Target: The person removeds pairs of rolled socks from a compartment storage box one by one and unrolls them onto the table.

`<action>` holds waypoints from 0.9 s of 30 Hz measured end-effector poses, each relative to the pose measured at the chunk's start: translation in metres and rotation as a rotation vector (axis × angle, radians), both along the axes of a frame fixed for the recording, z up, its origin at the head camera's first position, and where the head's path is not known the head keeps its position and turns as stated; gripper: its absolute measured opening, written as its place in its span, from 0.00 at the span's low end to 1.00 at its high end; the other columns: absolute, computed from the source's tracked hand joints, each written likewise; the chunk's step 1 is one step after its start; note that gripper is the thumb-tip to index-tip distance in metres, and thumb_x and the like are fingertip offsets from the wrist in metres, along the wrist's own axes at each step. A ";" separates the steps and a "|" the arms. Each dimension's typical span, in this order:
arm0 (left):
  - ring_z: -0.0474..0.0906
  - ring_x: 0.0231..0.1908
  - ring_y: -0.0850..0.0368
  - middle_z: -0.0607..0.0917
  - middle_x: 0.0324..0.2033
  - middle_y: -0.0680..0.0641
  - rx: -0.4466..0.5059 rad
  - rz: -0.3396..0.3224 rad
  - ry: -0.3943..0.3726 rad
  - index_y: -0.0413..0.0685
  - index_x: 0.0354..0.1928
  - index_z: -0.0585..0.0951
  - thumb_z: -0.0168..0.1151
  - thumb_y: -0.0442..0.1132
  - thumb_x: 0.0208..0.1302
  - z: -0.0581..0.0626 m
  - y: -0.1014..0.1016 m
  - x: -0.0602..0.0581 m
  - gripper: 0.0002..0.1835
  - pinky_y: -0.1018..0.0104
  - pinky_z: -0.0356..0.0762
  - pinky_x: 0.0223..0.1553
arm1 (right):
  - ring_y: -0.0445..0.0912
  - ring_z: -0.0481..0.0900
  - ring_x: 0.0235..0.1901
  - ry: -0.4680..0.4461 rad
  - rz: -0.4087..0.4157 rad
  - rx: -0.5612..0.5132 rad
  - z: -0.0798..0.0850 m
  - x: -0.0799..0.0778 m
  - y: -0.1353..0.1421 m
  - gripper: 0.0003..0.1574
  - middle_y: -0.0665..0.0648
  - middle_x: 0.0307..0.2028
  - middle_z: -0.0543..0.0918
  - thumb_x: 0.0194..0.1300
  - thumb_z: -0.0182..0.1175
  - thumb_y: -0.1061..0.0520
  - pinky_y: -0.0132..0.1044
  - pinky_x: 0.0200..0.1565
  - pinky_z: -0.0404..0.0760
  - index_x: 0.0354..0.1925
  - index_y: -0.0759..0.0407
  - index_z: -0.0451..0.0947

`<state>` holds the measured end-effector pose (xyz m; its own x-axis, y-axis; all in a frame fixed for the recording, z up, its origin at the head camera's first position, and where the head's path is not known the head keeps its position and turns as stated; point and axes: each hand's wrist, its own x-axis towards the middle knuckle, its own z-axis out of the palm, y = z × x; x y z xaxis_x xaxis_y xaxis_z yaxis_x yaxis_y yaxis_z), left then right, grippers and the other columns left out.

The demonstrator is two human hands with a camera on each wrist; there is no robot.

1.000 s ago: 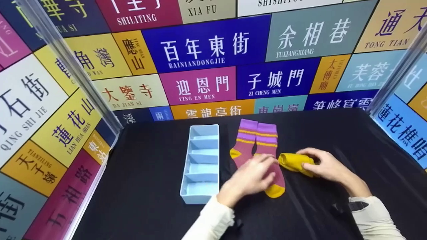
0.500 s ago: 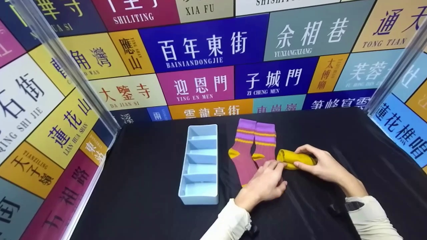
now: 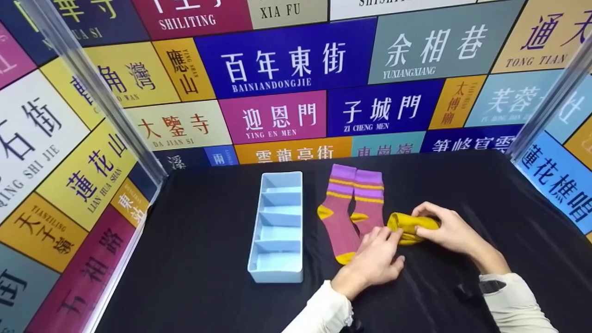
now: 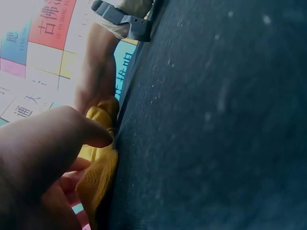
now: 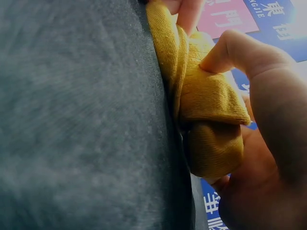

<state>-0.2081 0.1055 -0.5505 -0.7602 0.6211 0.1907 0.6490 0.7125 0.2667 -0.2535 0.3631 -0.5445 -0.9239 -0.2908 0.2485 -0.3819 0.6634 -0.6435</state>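
Observation:
A bundle of rolled yellow socks (image 3: 409,224) lies on the black cloth, its ribbed knit and folded layers seen close in the right wrist view (image 5: 211,96). My right hand (image 3: 455,230) grips its right part, thumb on the near side and fingers over the far side. At the left end, the fingers of my left hand (image 3: 377,259) hold the edge of the fold; that thumb stands apart from the bundle in the head view. A yellow flap (image 4: 98,179) covers part of those fingers in the left wrist view. Beside the left hand lie purple-and-mauve striped socks (image 3: 340,222), partly hidden by it.
A light blue divided box (image 3: 279,249) with several compartments stands left of the striped socks. Black cloth (image 3: 199,259) covers the table. Panels with printed street names (image 3: 286,60) rise behind and at the sides, with clear corner posts (image 3: 115,101).
My left hand has moved right from over the striped socks to the yellow bundle's left end. The bundle shifts slightly and its folds turn; my right hand stays on it.

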 end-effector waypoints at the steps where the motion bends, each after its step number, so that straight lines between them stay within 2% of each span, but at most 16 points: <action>1: 0.72 0.65 0.58 0.80 0.63 0.53 -0.003 0.000 0.005 0.53 0.77 0.73 0.63 0.54 0.75 0.000 0.000 0.000 0.33 0.62 0.72 0.71 | 0.40 0.81 0.39 -0.002 -0.002 -0.003 0.000 0.000 0.000 0.17 0.47 0.40 0.88 0.64 0.76 0.60 0.26 0.47 0.74 0.49 0.46 0.84; 6: 0.72 0.61 0.59 0.80 0.58 0.54 -0.024 -0.008 0.037 0.56 0.70 0.79 0.63 0.53 0.75 0.001 -0.001 0.003 0.25 0.64 0.73 0.69 | 0.41 0.80 0.39 -0.031 -0.016 -0.023 -0.002 -0.001 0.000 0.16 0.52 0.43 0.89 0.67 0.76 0.56 0.27 0.45 0.75 0.51 0.50 0.85; 10: 0.72 0.60 0.59 0.79 0.57 0.54 -0.058 -0.017 0.068 0.55 0.67 0.80 0.64 0.55 0.74 0.004 0.001 0.008 0.24 0.64 0.73 0.69 | 0.39 0.78 0.41 -0.035 -0.039 -0.021 -0.003 0.000 0.000 0.17 0.54 0.47 0.89 0.68 0.75 0.54 0.26 0.46 0.74 0.54 0.51 0.86; 16: 0.70 0.59 0.58 0.77 0.57 0.53 -0.126 -0.024 0.121 0.56 0.62 0.79 0.63 0.56 0.73 0.007 0.004 0.015 0.22 0.65 0.73 0.67 | 0.36 0.80 0.47 0.071 -0.045 -0.104 -0.005 -0.003 -0.001 0.21 0.57 0.50 0.89 0.67 0.76 0.58 0.16 0.53 0.71 0.56 0.56 0.84; 18: 0.69 0.61 0.57 0.76 0.59 0.53 -0.134 -0.033 0.129 0.56 0.61 0.80 0.63 0.57 0.74 0.007 0.005 0.015 0.21 0.64 0.72 0.68 | 0.36 0.80 0.45 0.121 -0.047 -0.111 -0.006 -0.004 -0.002 0.16 0.55 0.47 0.89 0.67 0.76 0.60 0.16 0.53 0.71 0.52 0.55 0.85; 20: 0.70 0.69 0.56 0.76 0.65 0.52 -0.140 -0.054 0.128 0.55 0.63 0.80 0.63 0.56 0.74 0.008 0.005 0.014 0.22 0.63 0.71 0.72 | 0.35 0.79 0.42 0.159 -0.057 -0.098 -0.006 -0.004 -0.002 0.11 0.52 0.43 0.89 0.68 0.75 0.60 0.17 0.50 0.71 0.48 0.53 0.86; 23: 0.67 0.78 0.56 0.74 0.74 0.53 -0.147 -0.101 0.101 0.53 0.67 0.79 0.62 0.55 0.75 0.008 0.004 0.011 0.25 0.60 0.67 0.78 | 0.35 0.79 0.40 0.170 -0.077 -0.070 -0.007 -0.004 -0.003 0.07 0.50 0.41 0.89 0.70 0.74 0.58 0.18 0.48 0.70 0.45 0.51 0.88; 25: 0.68 0.79 0.58 0.74 0.76 0.53 -0.149 -0.128 0.080 0.52 0.69 0.78 0.62 0.55 0.76 0.008 0.003 0.010 0.26 0.59 0.65 0.80 | 0.37 0.79 0.42 0.157 -0.091 -0.056 -0.008 -0.003 -0.003 0.07 0.51 0.42 0.90 0.70 0.74 0.56 0.20 0.48 0.71 0.46 0.50 0.88; 27: 0.72 0.74 0.60 0.77 0.73 0.55 -0.146 -0.141 0.066 0.52 0.69 0.77 0.62 0.54 0.76 0.008 0.002 0.010 0.26 0.62 0.66 0.79 | 0.42 0.79 0.44 0.145 -0.102 -0.028 -0.008 -0.003 -0.003 0.11 0.51 0.45 0.90 0.68 0.76 0.54 0.26 0.51 0.70 0.47 0.50 0.88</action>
